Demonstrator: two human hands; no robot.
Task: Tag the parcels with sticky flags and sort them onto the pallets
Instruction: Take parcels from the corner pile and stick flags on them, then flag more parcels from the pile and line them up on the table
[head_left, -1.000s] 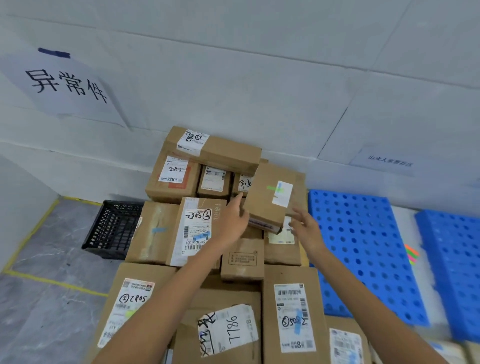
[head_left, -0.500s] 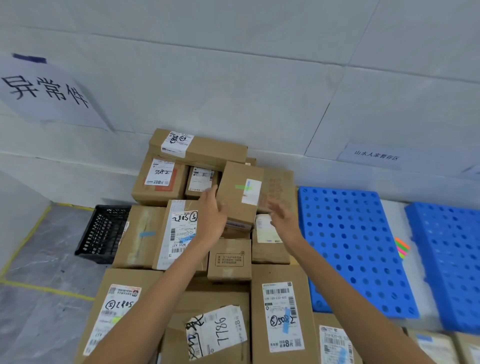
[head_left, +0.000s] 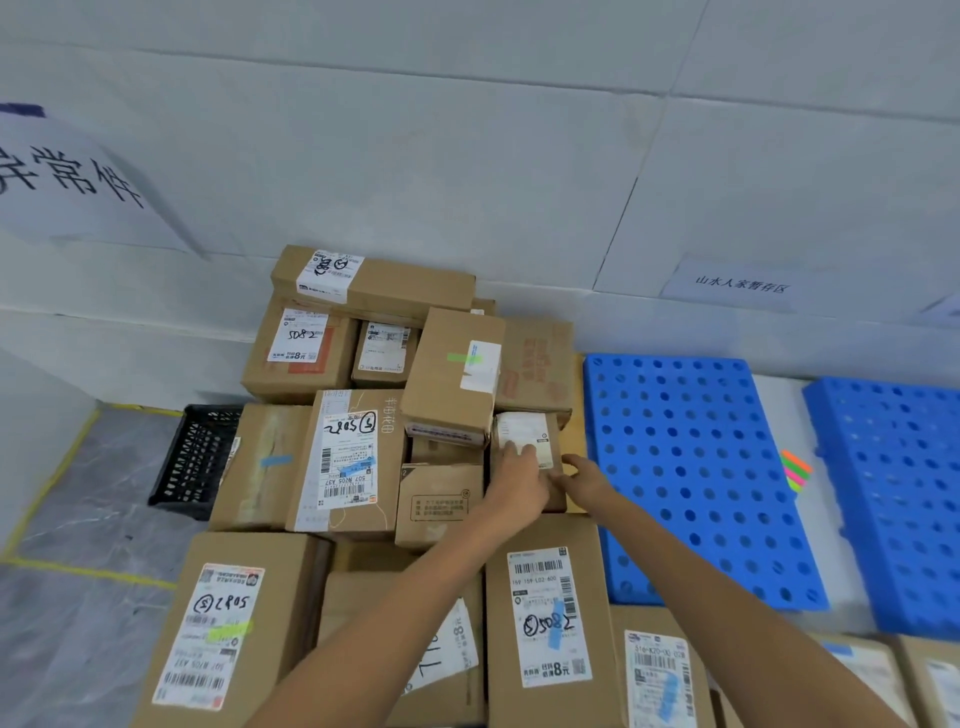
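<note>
While the arms reach forward, the hands meet a small parcel (head_left: 525, 435): left hand (head_left: 517, 482) flat-fingered, right hand (head_left: 586, 479) grip unclear.

Green-flagged parcel (head_left: 441, 395) atop brown stack (head_left: 260, 467) (tilted).

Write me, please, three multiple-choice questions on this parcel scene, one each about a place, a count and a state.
1. Where does the stack of sticky flags lie? A. in a drawer B. on a parcel C. on the white strip between the pallets
2. How many blue pallets show? A. two B. one C. four
3. How is the green-flagged parcel placed? A. held aloft by both hands B. resting on the pile, no hand on it C. on a blue pallet

Answers: 1 C, the flags lie on that strip. 2 A, one beside the pile, one at the right edge. 3 B, the left hand and right hand touch a smaller labelled parcel below it.
</note>
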